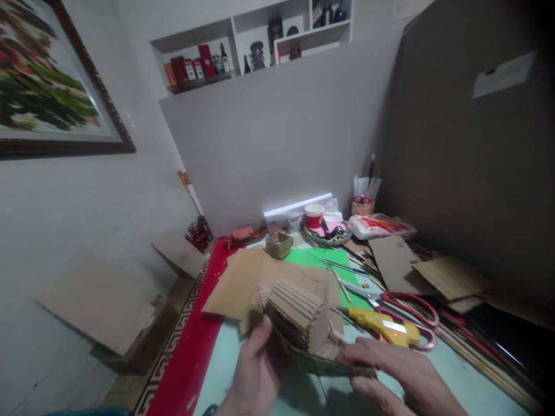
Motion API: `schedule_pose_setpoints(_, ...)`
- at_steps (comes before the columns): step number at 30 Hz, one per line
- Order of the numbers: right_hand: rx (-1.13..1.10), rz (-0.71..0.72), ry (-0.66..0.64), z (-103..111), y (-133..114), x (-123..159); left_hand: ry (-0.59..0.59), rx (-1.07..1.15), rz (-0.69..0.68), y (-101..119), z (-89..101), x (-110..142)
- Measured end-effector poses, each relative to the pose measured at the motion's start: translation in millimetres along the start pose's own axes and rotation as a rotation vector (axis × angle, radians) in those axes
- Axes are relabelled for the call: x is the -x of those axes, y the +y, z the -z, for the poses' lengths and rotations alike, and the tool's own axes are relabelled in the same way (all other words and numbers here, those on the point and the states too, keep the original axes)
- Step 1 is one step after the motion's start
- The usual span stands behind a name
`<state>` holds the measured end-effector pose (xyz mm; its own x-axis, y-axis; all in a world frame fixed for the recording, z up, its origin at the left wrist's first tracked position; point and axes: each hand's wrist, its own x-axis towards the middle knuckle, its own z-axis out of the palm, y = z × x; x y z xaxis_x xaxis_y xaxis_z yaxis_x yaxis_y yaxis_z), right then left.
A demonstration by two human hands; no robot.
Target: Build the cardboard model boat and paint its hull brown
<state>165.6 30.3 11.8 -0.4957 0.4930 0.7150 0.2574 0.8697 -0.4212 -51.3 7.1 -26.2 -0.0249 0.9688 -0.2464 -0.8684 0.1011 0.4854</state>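
Note:
A small model made of corrugated cardboard strips sits on a flat cardboard base at the near edge of the table. My left hand grips its near left side, thumb up against the wall of the model. My right hand lies on the right end of the base, fingers stretched out and pressed on the cardboard. A yellow glue gun lies just beyond my right hand, and red-handled scissors lie next to it.
Loose cardboard sheets and a green cutting mat cover the table's middle. A small cardboard box, a paper cup and a basket of tools stand at the back. More cardboard pieces and sticks lie right. The red patterned table edge runs along the left.

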Motion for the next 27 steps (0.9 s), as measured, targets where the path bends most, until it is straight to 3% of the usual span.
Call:
schedule_pose_setpoints(8,0.09,-0.068,0.041,16.7,-5.4,0.6,-0.403,0.006,0.108,-5.0,-0.8,-8.0)
schedule_pose_setpoints(12,0.056,-0.045,-0.034,21.2,-5.5,1.4,-0.465,-0.014,0.125,-7.6,1.8,-6.4)
schedule_pose_setpoints(16,0.013,-0.02,-0.012,25.9,-6.4,0.4,-0.494,-0.032,0.151,-10.5,-0.7,-6.1)
schedule_pose_setpoints(21,-0.061,-0.005,-0.028,32.9,-3.0,1.7,-0.35,-0.066,0.09,-12.8,-2.1,-6.6)
schedule_pose_setpoints(27,-0.009,-0.042,0.145,27.9,6.0,3.8,-0.003,-0.096,0.032,-11.4,-4.7,-3.6)
